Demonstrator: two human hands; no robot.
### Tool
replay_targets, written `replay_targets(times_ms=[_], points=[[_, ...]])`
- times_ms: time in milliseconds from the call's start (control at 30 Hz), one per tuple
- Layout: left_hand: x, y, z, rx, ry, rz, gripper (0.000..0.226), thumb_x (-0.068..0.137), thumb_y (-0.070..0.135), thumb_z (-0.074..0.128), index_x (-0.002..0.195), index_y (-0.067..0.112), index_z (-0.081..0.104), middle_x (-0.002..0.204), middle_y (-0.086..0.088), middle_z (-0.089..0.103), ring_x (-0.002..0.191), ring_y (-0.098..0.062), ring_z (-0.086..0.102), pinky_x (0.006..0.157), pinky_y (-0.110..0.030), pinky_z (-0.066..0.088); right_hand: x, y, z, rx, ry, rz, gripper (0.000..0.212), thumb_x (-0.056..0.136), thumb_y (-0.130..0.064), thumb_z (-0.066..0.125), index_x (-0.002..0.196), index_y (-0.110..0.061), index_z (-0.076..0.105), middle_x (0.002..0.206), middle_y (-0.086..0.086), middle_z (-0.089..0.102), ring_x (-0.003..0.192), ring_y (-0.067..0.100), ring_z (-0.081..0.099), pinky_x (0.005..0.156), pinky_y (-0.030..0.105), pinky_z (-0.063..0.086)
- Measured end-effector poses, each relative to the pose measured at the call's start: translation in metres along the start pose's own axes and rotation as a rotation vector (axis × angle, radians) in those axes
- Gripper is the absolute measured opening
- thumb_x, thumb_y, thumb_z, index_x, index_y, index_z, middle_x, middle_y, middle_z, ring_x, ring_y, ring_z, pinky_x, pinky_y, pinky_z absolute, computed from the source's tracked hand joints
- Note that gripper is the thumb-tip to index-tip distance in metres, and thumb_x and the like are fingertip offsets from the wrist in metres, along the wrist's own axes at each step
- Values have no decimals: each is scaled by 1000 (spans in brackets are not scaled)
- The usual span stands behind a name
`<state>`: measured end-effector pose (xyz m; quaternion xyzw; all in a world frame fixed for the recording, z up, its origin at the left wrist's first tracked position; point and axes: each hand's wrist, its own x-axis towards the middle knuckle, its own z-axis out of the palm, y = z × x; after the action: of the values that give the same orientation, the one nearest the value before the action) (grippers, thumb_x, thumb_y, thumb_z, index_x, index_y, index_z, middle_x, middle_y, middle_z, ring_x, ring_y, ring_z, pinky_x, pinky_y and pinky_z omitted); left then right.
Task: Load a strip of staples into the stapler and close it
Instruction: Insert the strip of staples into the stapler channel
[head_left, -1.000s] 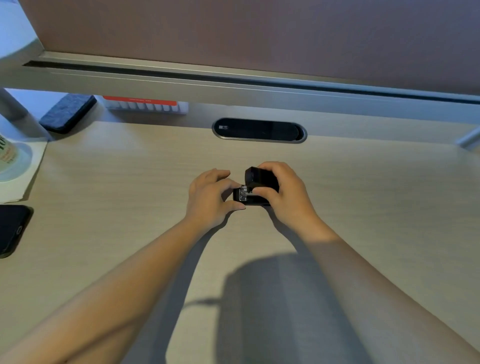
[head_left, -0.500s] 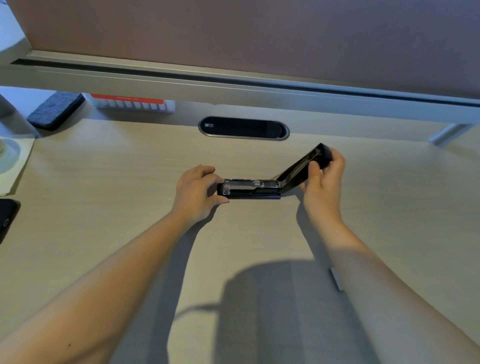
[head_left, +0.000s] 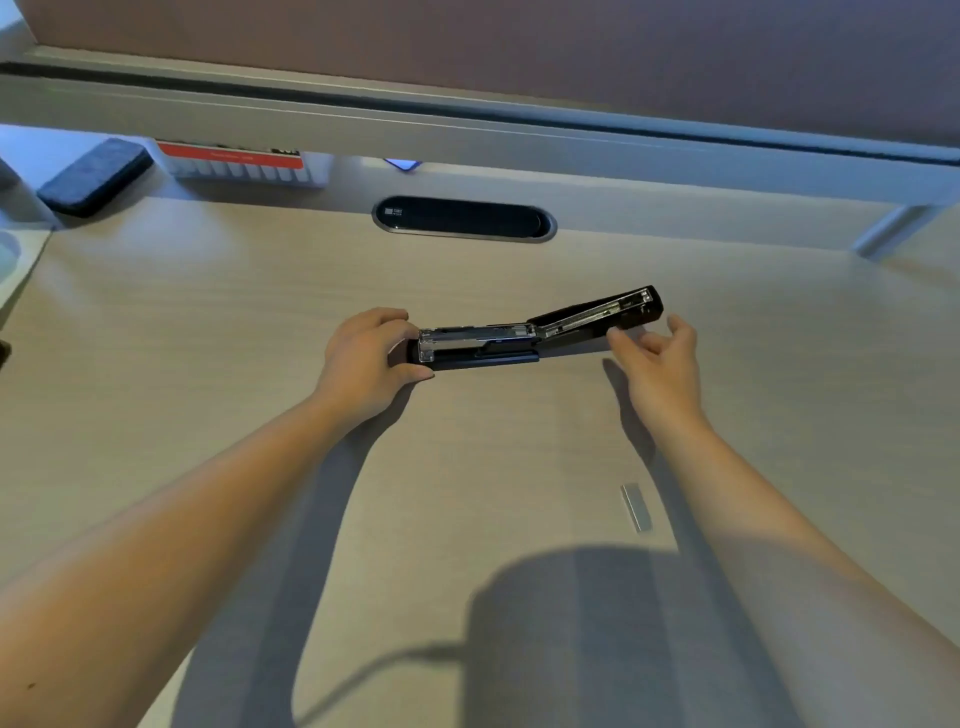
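Note:
A black stapler (head_left: 483, 347) lies on the light wooden desk (head_left: 208, 322), its top arm (head_left: 602, 314) swung fully back to the right so the metal staple channel faces up. My left hand (head_left: 363, 358) grips the stapler's left end, thumb in front and fingers behind. My right hand (head_left: 660, 358) hovers just below the tip of the opened arm with its fingers spread, and nothing is in it. A short silver strip of staples (head_left: 636, 507) lies on the desk nearer to me, beside my right forearm.
An oval black cable grommet (head_left: 464, 218) sits in the desk behind the stapler. At the back left are a dark grey felt pad (head_left: 96, 176) and a white box with a red band (head_left: 234, 162). A grey rail (head_left: 467, 130) runs along the back.
The stapler's top arm has swung from closed to flat open towards the right. My right hand has let go of the arm's tip and opened. The staple strip has come into view.

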<state>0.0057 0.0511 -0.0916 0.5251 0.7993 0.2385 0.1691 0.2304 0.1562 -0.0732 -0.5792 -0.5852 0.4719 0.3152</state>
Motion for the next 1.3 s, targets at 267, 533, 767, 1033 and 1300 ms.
replay_targets(times_ms=[267, 533, 767, 1033, 1300], points=[[-24, 16, 27, 44, 67, 73, 41, 73, 25, 66, 110, 9, 58, 126, -14, 55, 120, -31, 45, 100, -46, 39, -63, 46, -37, -636, -148, -300, 84, 62, -45, 71, 129, -11, 33, 136, 12, 46, 123, 30, 43, 104, 43, 38], [-57, 29, 39, 103, 131, 137, 36, 76, 29, 62, 105, 8, 59, 116, -18, 59, 110, -35, 47, 92, -47, 43, -106, 76, -50, -663, 47, -463, 28, 81, -30, 59, 93, -5, 54, 103, 13, 57, 95, 28, 54, 79, 40, 46], [-120, 35, 40, 63, 103, 115, 32, 75, 30, 64, 100, 12, 60, 110, -18, 60, 104, -35, 50, 90, -49, 44, -150, 80, -45, -508, -40, -605, 16, 83, -20, 56, 89, -6, 60, 97, 7, 53, 89, 16, 45, 74, 26, 34], [-198, 38, 34, 48, 26, 160, 32, 78, 26, 61, 105, 9, 58, 112, -16, 61, 104, -31, 52, 90, -45, 44, -207, 65, -28, -362, -96, -785, 16, 85, -18, 54, 92, -4, 61, 87, -1, 48, 85, 13, 43, 62, 15, 31], [-235, 31, 29, 49, 12, 211, 36, 79, 26, 59, 113, 14, 56, 118, -9, 61, 108, -25, 51, 86, -35, 39, -220, 49, -3, -414, -160, -817, 18, 85, -18, 54, 94, -5, 62, 100, 11, 63, 90, 18, 50, 77, 29, 37]])
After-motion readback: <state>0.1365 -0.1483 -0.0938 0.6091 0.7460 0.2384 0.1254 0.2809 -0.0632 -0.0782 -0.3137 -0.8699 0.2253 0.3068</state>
